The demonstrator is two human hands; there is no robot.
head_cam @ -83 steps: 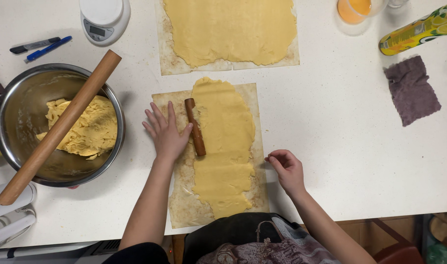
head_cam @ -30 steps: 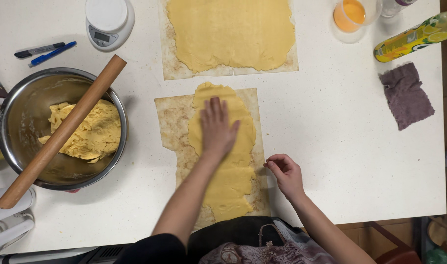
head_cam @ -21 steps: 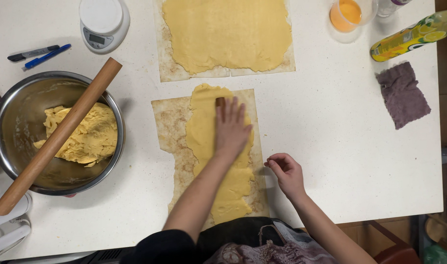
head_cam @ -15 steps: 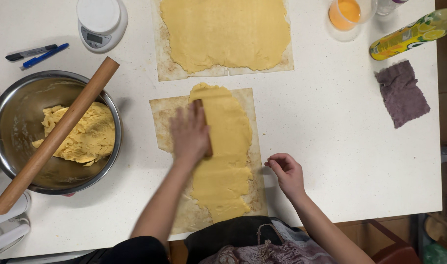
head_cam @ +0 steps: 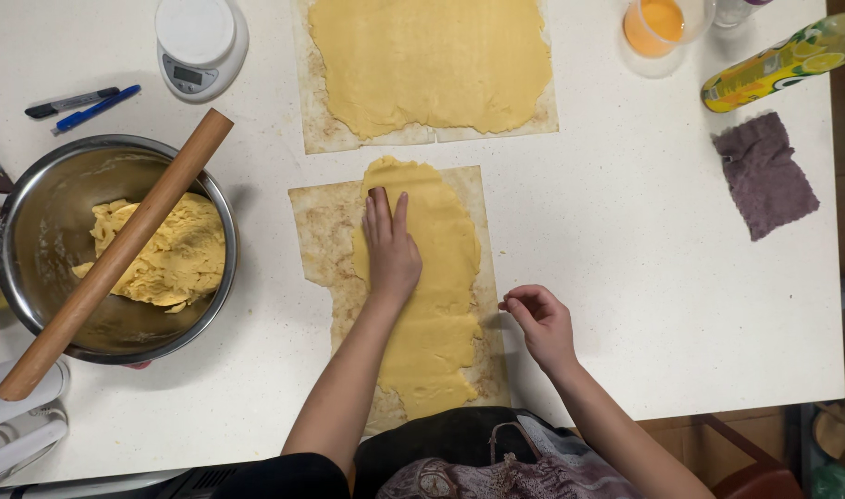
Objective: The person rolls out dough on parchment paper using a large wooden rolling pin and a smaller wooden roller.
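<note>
Yellow dough strip (head_cam: 436, 305): flattened, elongated, uneven edges, lying lengthwise along the near flatbread sheet (head_cam: 325, 236); upper end rounded, just overhanging the sheet's far edge; sheet pale, brown-speckled, rectangular, flat on the white table (head_cam: 626, 231), its left margin bare.

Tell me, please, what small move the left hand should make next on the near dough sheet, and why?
Probably slide the left hand toward the sheet's right side and press there. It lies flat on the left part of the yellow dough, whose outline looks uneven and leaves bare flatbread at the left edge and corners. The right hand pinches the sheet's right edge, steadying it.
</note>
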